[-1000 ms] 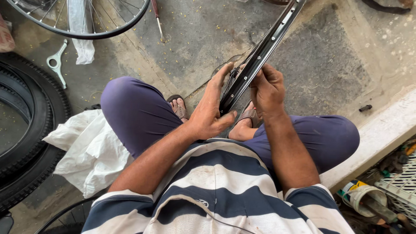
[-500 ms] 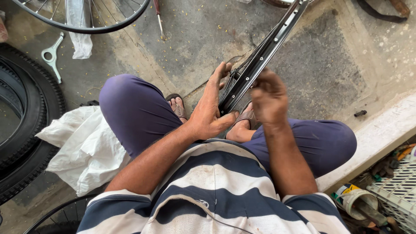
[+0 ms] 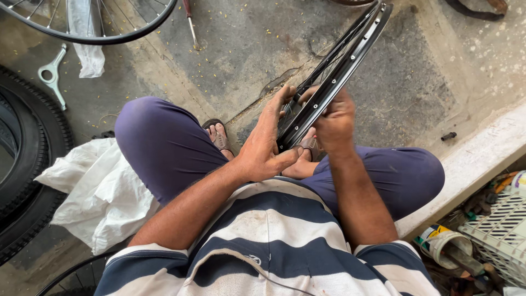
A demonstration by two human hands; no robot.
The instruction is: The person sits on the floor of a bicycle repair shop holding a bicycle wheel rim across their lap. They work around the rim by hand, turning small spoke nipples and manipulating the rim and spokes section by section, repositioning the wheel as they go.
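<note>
Two tyres point(image 3: 22, 164) lie stacked on the floor to the left, out of the way. A black wheel rim point(image 3: 334, 82) stands on edge between the knees; the left hand point(image 3: 266, 145) braces it, its grip wrapped on, the right hand point(image 3: 334, 118) clasping it opposite.

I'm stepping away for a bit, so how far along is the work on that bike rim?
Done: the black rim is bare, and a tyre lies apart on the floor. In hand: left hand and right hand grip the rim's near end. Left: a spanner lies untouched, and a second wheel waits.
</note>
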